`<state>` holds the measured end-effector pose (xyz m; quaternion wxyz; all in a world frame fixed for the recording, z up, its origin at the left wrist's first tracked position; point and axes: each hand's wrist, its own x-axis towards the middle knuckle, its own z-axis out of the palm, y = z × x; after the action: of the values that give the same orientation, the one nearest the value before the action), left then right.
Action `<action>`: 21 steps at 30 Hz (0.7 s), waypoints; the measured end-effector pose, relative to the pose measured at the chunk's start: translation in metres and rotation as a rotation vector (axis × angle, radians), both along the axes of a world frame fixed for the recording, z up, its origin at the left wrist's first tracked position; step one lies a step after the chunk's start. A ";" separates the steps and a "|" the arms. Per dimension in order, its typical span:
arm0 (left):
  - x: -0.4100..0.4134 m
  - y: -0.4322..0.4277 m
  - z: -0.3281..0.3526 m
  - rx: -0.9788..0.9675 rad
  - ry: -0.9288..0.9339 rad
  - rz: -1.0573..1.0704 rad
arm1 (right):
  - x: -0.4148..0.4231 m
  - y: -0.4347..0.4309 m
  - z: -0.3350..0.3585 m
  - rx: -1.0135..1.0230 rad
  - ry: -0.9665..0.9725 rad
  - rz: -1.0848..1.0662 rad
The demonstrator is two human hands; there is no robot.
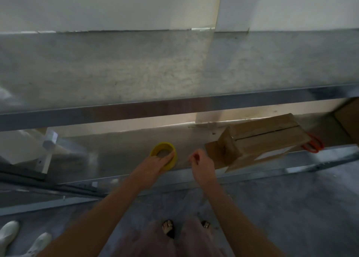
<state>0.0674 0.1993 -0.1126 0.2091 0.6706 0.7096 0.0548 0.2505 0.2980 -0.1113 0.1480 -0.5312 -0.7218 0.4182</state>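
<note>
A yellow tape roll [165, 148] lies flat on the lower metal shelf [120, 152]. My left hand [153, 167] rests on its near rim, fingers stretched across the ring. My right hand [203, 166] hovers just right of the roll, between it and a cardboard box [262, 140]. Its fingers are curled, thumb and forefinger close together, and I see nothing between them.
Orange-handled scissors [314, 145] stick out behind the box's right end. A white bracket [48, 146] stands at the shelf's left. The upper shelf's steel rail [174, 105] runs across just above. Another person's white shoes [11, 235] stand on the floor at lower left.
</note>
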 end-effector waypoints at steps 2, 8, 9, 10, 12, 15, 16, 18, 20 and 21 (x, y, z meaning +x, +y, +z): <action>0.003 0.000 -0.005 0.003 0.022 0.048 | 0.003 -0.002 -0.006 -0.018 0.009 -0.021; 0.006 0.023 -0.010 0.023 0.022 0.131 | 0.008 -0.017 -0.027 -0.100 0.037 -0.109; 0.007 0.024 -0.011 0.020 0.033 0.126 | 0.010 -0.017 -0.032 -0.138 0.022 -0.125; 0.007 0.025 -0.012 0.023 0.048 0.119 | 0.011 -0.015 -0.036 -0.166 0.005 -0.142; 0.005 0.024 -0.015 0.042 0.032 0.119 | 0.011 -0.010 -0.041 -0.201 -0.045 -0.171; 0.001 0.024 -0.016 0.047 -0.036 0.116 | 0.005 -0.004 -0.046 -0.126 -0.135 -0.199; 0.000 0.024 -0.015 0.039 -0.045 0.111 | 0.003 -0.004 -0.046 -0.087 -0.159 -0.205; 0.001 0.025 -0.013 0.027 -0.035 0.107 | 0.002 -0.007 -0.046 -0.056 -0.146 -0.239; 0.003 0.024 -0.013 0.018 -0.007 0.111 | 0.006 -0.008 -0.045 -0.078 -0.121 -0.265; 0.004 0.023 -0.013 0.010 0.001 0.110 | 0.007 -0.006 -0.043 -0.098 -0.129 -0.246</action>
<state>0.0713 0.2223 -0.1252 0.2020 0.6315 0.7454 0.0693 0.2579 0.2916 -0.1545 0.1254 -0.6479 -0.6379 0.3969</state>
